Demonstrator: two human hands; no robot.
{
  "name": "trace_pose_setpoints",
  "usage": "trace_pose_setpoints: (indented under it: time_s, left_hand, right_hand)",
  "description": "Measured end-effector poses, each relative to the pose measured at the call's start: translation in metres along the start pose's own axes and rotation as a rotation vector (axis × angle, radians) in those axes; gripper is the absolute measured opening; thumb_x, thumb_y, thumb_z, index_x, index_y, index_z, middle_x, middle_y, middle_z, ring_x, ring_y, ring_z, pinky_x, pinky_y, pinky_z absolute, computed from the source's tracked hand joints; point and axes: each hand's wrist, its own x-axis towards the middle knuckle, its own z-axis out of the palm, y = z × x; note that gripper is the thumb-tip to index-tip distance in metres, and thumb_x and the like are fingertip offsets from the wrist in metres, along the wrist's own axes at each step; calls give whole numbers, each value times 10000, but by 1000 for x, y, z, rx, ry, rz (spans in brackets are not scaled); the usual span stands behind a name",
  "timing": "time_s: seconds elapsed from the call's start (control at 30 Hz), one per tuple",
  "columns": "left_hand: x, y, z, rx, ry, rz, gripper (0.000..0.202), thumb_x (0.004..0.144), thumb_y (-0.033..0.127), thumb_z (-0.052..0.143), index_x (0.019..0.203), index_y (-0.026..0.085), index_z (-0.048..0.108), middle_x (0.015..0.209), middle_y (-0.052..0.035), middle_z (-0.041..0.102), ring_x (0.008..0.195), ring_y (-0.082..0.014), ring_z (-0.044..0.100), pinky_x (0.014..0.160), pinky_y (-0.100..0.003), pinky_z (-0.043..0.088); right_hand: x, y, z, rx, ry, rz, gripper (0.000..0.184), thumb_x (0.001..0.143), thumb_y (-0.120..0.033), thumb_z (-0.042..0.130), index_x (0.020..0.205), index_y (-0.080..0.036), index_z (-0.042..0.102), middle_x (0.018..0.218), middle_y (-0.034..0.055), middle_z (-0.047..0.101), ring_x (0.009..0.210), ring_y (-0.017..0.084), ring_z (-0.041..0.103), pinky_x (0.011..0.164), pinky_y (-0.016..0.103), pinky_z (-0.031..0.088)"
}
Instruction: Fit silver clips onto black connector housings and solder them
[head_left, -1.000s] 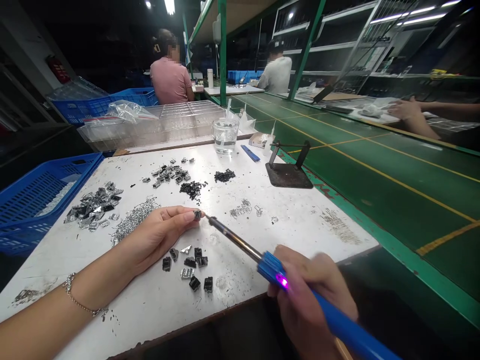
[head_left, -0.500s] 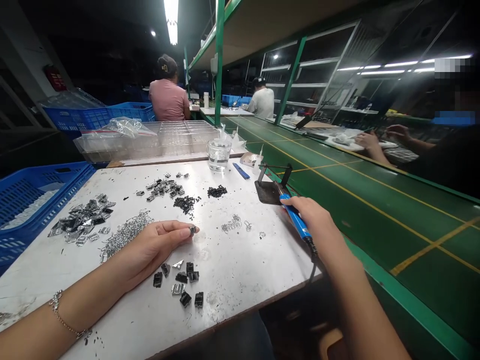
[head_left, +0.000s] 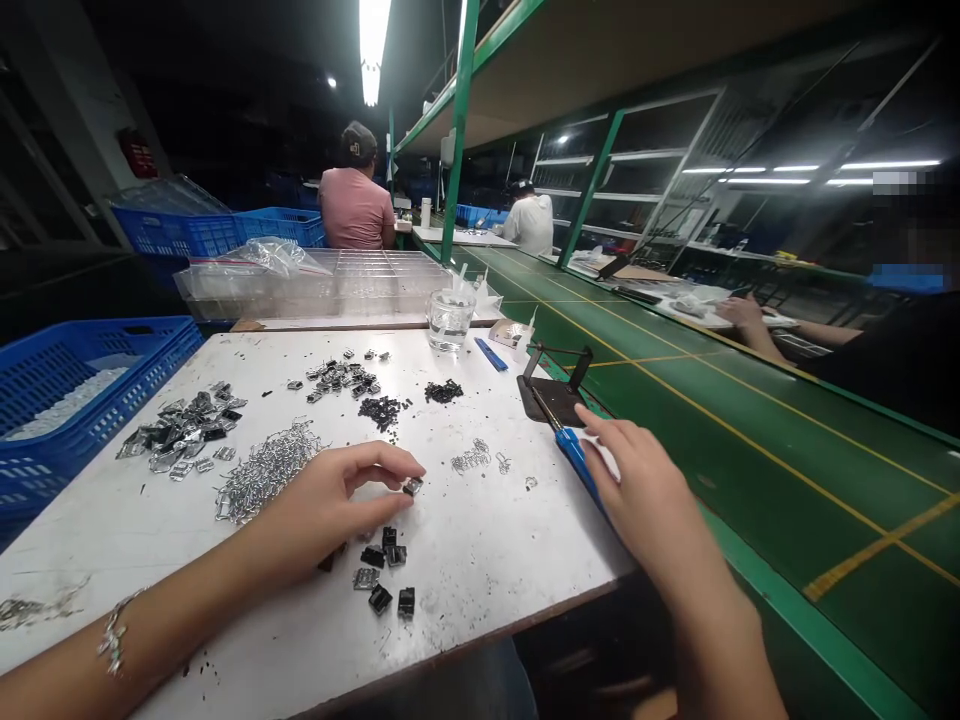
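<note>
Between the thumb and forefinger of my left hand [head_left: 352, 495] is a small black-and-silver part [head_left: 412, 486]. My right hand [head_left: 641, 480] is beside a soldering iron [head_left: 576, 455], its fingers apart and off the grip. The iron has a blue handle, and its metal shaft leans on a dark stand [head_left: 544, 397]. Several black clip-like parts [head_left: 390, 552] lie just below my left hand. Behind that hand is a heap of bent wire pieces [head_left: 270, 470]. A few loose wire springs [head_left: 472, 457] lie between the two hands.
Piles of metal-and-black parts [head_left: 187, 425] and tiny black bits [head_left: 382, 410] cover the back of the white table [head_left: 480, 545]. A glass of water [head_left: 450, 320] and a blue strip [head_left: 491, 354] stand behind. A blue crate [head_left: 142, 385] is left; a green conveyor [head_left: 675, 400] runs right. Co-workers sit beyond.
My right hand has loosened from the soldering iron, which now lies against the stand. My left hand has moved slightly right, its fingers more spread around the small part.
</note>
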Motion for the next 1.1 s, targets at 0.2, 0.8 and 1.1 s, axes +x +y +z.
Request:
trace_pose_setpoints:
  time_s: [0.2, 0.8, 1.1]
  left_hand:
    - [-17, 19, 24, 418, -120, 521, 288, 875, 175, 543, 1126, 274, 642, 1054, -43, 685, 1031, -218, 571, 892, -266, 452]
    - [105, 36, 104, 720, -269, 421, 161, 773, 248, 688, 910, 165, 669, 902, -59, 697, 951, -229, 566, 796, -314, 461]
    - [111, 27, 117, 893, -233, 541, 128, 814, 147, 583, 766, 148, 702, 765, -84, 704, 814, -241, 612, 696, -315, 453]
  right_hand:
    - [-38, -89, 17, 1016, -384, 151, 263, 876, -352, 597, 1117, -252, 622, 964, 33, 654, 867, 185, 608, 778, 302, 486]
    - [-69, -59, 53, 1280, 810, 375, 99, 802, -208, 696, 896, -238, 688, 943, 53, 652, 690, 111, 570, 601, 240, 506]
    - [-74, -55, 57, 1302, 766, 363, 101, 837, -231, 665, 932, -262, 681, 965, 45, 636, 757, 121, 589, 642, 238, 520]
